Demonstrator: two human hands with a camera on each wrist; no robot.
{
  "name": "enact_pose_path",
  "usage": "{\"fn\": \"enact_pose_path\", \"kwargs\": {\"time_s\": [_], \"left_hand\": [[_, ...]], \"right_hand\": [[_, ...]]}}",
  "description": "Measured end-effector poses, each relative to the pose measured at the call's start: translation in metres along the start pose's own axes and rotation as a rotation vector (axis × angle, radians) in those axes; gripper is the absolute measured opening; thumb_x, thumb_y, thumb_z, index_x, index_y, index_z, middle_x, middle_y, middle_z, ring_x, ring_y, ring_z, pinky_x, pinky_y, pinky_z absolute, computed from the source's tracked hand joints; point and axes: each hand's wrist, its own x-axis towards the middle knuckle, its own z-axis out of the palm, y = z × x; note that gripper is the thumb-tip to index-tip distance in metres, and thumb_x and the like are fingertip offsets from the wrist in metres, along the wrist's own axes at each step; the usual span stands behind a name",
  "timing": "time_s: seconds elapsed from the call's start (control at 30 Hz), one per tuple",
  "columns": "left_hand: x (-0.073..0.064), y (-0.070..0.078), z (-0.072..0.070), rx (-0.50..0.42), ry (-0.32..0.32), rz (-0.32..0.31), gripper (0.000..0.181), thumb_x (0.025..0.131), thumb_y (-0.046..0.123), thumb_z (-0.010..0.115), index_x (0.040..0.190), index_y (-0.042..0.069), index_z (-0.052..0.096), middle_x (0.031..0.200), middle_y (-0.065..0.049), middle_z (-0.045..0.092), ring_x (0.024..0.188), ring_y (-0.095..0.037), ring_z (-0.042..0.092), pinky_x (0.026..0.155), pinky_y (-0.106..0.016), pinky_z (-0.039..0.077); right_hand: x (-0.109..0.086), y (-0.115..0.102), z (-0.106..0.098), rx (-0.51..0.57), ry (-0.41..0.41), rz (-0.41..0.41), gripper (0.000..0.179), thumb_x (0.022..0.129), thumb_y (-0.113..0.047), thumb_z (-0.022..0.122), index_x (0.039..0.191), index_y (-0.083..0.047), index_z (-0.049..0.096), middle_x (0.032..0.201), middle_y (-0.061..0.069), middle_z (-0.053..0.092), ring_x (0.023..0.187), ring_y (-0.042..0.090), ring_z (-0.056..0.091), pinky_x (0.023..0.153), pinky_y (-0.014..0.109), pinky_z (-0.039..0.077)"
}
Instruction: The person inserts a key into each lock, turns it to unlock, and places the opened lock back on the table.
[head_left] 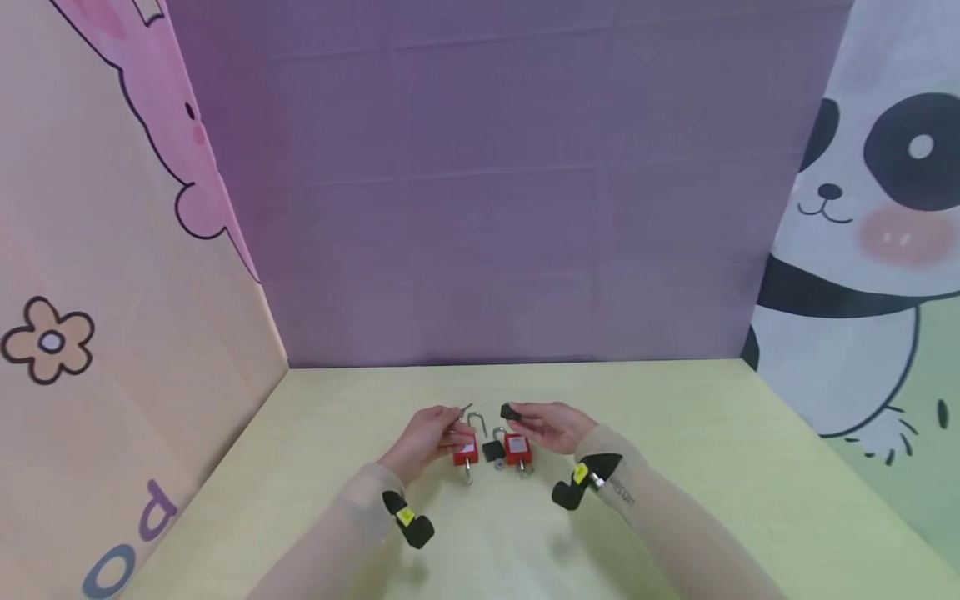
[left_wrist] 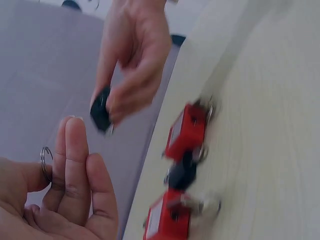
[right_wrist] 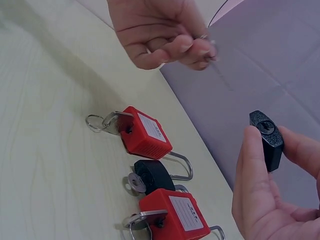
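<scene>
My left hand (head_left: 429, 435) is raised over the left part of the lock group and pinches a small key (head_left: 467, 407). The key's ring (left_wrist: 45, 164) shows beside the thumb in the left wrist view. Opposite it, my right hand (head_left: 557, 425) pinches a small black padlock (right_wrist: 270, 142) between thumb and fingers, its keyhole facing up toward the right wrist camera. On the table below lie two red padlocks, one on the left (right_wrist: 145, 133) and one on the right (right_wrist: 175, 216), each with a key in it. Between them lies another black padlock (right_wrist: 154, 176), also with a key.
The pale wooden table (head_left: 315, 467) runs back to a purple cloth wall (head_left: 495, 208). Printed side walls stand left and right, the right one with a panda (head_left: 847, 367). Metal shackles (right_wrist: 182, 165) stick out from the locks toward the table's back.
</scene>
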Motion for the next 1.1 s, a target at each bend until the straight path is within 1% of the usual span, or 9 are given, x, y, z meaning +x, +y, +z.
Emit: {"fn": "enact_pose_path", "kwargs": {"time_s": [0.1,0.23,0.43,0.57,0.63,0.77,0.87,0.97,1.1], "left_hand": [[-0.006,0.006,0.017,0.028,-0.06,0.032,0.034,0.105,0.025,0.041,0.12,-0.004,0.05,0.098,-0.012,0.069,0.079,-0.013,0.068,0.08,-0.03,0.056],[-0.008,0.008,0.033,0.038,-0.097,0.053,0.032,0.104,0.023,0.043,0.118,-0.004,0.05,0.093,-0.01,0.071,0.074,-0.012,0.068,0.077,-0.031,0.057],[-0.001,0.001,0.042,-0.001,-0.072,0.054,0.033,0.104,0.022,0.042,0.12,-0.007,0.047,0.094,-0.016,0.071,0.07,-0.011,0.068,0.074,-0.031,0.058],[0.002,-0.006,0.05,-0.038,-0.036,0.071,0.029,0.105,0.02,0.04,0.115,-0.006,0.048,0.097,-0.022,0.07,0.066,-0.01,0.067,0.072,-0.031,0.058],[0.003,-0.008,0.055,-0.05,-0.011,0.091,0.027,0.105,0.019,0.039,0.113,-0.005,0.048,0.094,-0.021,0.07,0.065,-0.01,0.067,0.071,-0.03,0.058],[0.001,-0.01,0.066,-0.055,0.024,0.126,0.026,0.105,0.019,0.036,0.107,-0.003,0.049,0.084,-0.011,0.072,0.065,-0.009,0.068,0.069,-0.031,0.058],[-0.001,-0.008,0.074,-0.045,0.012,0.136,0.031,0.105,0.019,0.035,0.105,-0.005,0.054,0.083,-0.013,0.072,0.065,-0.011,0.07,0.07,-0.034,0.058],[-0.002,-0.004,0.078,-0.03,-0.004,0.129,0.035,0.105,0.017,0.035,0.106,-0.009,0.059,0.083,-0.014,0.072,0.067,-0.013,0.07,0.071,-0.036,0.059],[-0.003,0.001,0.081,-0.03,-0.022,0.104,0.034,0.104,0.015,0.036,0.107,-0.01,0.059,0.081,-0.011,0.071,0.067,-0.014,0.07,0.073,-0.037,0.059]], "right_hand": [[0.001,0.0,0.0,0.003,-0.008,-0.007,0.035,0.095,-0.005,0.059,0.127,0.007,0.054,0.098,0.013,0.067,0.09,0.017,0.068,0.089,0.023,0.052],[0.003,0.0,0.001,-0.005,-0.013,-0.012,0.037,0.094,-0.006,0.06,0.128,0.007,0.053,0.098,0.012,0.068,0.087,0.016,0.069,0.088,0.022,0.053],[0.006,-0.002,0.002,0.004,0.008,-0.014,0.04,0.094,-0.006,0.06,0.132,0.007,0.051,0.099,0.012,0.069,0.088,0.016,0.069,0.089,0.023,0.052],[0.006,-0.002,0.001,0.01,0.033,-0.026,0.039,0.094,-0.006,0.06,0.13,0.007,0.052,0.1,0.012,0.068,0.088,0.015,0.069,0.091,0.023,0.052],[0.006,-0.002,0.002,0.01,0.04,-0.034,0.035,0.094,-0.006,0.06,0.127,0.006,0.054,0.099,0.012,0.068,0.088,0.015,0.068,0.092,0.023,0.051],[0.006,-0.002,0.002,0.014,0.048,-0.052,0.024,0.094,-0.004,0.06,0.116,0.005,0.06,0.095,0.01,0.068,0.086,0.014,0.068,0.094,0.024,0.05],[0.006,-0.003,0.003,-0.006,0.055,-0.068,0.018,0.094,-0.003,0.059,0.11,0.004,0.062,0.09,0.008,0.069,0.083,0.013,0.068,0.091,0.023,0.052],[0.005,-0.003,0.004,-0.056,0.044,-0.081,0.018,0.094,-0.004,0.059,0.109,0.004,0.064,0.086,0.006,0.07,0.08,0.011,0.068,0.083,0.021,0.054],[0.004,-0.003,0.004,-0.119,0.028,-0.095,0.018,0.094,-0.006,0.06,0.109,0.003,0.066,0.083,0.002,0.071,0.079,0.01,0.067,0.075,0.02,0.055]]}}
